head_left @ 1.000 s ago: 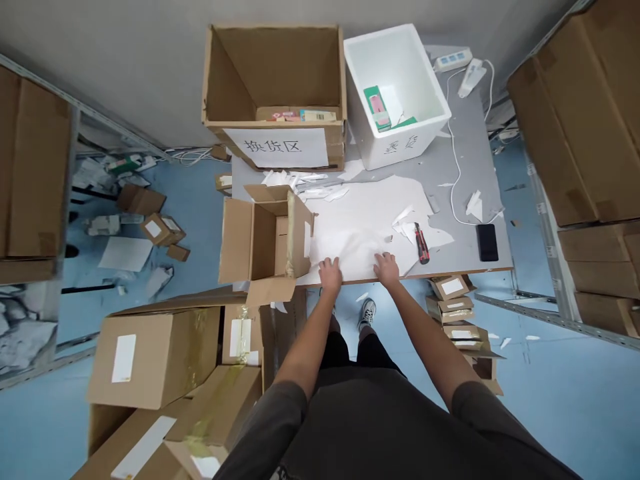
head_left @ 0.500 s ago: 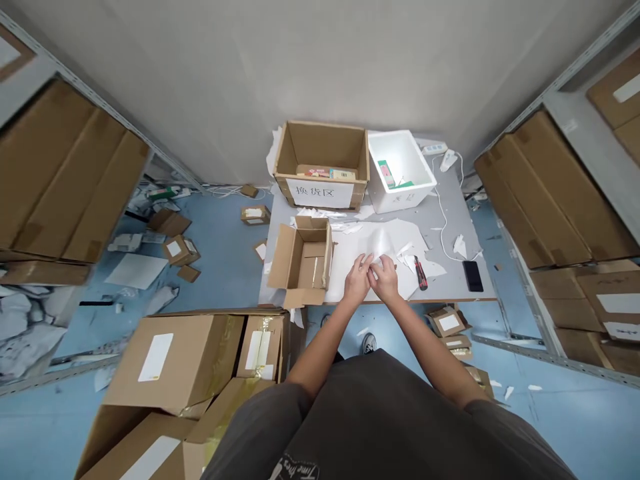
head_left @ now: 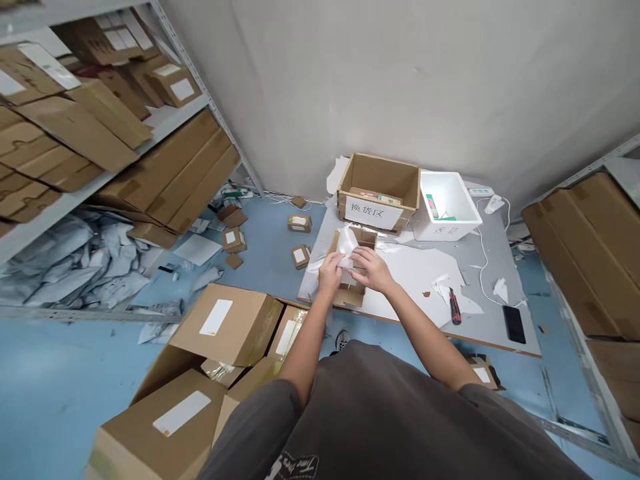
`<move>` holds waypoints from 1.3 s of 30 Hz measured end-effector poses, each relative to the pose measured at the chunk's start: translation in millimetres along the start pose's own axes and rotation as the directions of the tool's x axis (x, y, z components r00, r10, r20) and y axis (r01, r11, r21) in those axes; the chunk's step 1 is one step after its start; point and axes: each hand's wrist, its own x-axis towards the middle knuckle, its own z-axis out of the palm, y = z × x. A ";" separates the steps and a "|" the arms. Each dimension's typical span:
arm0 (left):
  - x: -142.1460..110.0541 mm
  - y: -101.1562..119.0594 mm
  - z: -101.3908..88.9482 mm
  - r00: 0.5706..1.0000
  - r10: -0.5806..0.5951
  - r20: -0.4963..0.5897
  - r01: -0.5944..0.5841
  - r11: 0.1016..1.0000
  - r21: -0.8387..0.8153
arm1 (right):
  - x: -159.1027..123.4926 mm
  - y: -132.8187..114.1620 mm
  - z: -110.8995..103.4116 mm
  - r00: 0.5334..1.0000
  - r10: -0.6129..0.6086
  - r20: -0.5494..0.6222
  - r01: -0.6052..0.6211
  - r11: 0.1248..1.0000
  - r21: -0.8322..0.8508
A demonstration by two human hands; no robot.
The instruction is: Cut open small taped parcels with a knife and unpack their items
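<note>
Hands meet over the small open carton [head_left: 356,270] at the tabletop [head_left: 500,317] edge: left hand [head_left: 330,272] and right hand [head_left: 369,269] each pinch the crumpled white paper [head_left: 346,248]. Best to press it down evenly (corners first, probably), steadying the carton.

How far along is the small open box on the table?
Done: the small open box stands on the table, flaps up. In hand: left hand and right hand hold a white sheet over it. Left: box unsealed; cutter lies untouched.
</note>
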 end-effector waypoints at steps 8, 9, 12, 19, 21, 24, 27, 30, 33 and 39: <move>-8.9 -2.1 52.2 0.794 -0.254 0.552 0.098 0.950 0.297 | -57.7 25.1 24.4 0.857 0.431 0.282 -0.337 0.883 -0.326; -11.6 -2.2 51.9 0.780 -0.245 0.575 0.060 0.945 0.321 | -63.2 26.5 30.5 0.814 0.483 0.323 -0.366 0.858 -0.362; -19.6 -11.3 38.7 0.770 -0.172 0.614 -0.059 0.939 0.338 | -77.3 24.4 48.6 0.736 0.572 0.361 -0.413 0.803 -0.430; -37.7 -53.1 -0.2 0.734 -0.130 0.667 -0.188 0.904 0.383 | -120.9 -19.5 96.7 0.789 0.609 0.080 -0.528 0.739 -0.419; -41.7 -58.5 1.8 0.720 -0.158 0.675 -0.178 0.899 0.400 | -131.6 -28.7 111.7 0.737 0.668 0.105 -0.579 0.703 -0.413; -46.7 -59.8 11.9 0.728 -0.174 0.664 -0.157 0.899 0.408 | -137.1 -26.7 126.8 0.608 0.771 0.189 -0.646 0.619 -0.446; -52.1 -57.4 20.1 0.757 -0.167 0.632 -0.140 0.903 0.405 | -133.5 -12.3 128.8 0.572 0.775 0.269 -0.633 0.626 -0.455; -58.2 -52.8 21.7 0.795 -0.122 0.595 -0.141 0.915 0.377 | -129.3 1.1 120.3 0.607 0.747 0.270 -0.613 0.657 -0.439; -61.3 -41.8 18.9 0.847 -0.050 0.530 -0.155 0.929 0.335 | -130.3 7.2 104.3 0.669 0.717 0.195 -0.604 0.677 -0.420; -46.1 8.7 26.6 0.912 0.136 0.387 -0.229 0.951 0.206 | -153.2 9.5 49.6 0.784 0.619 -0.044 -0.588 0.718 -0.371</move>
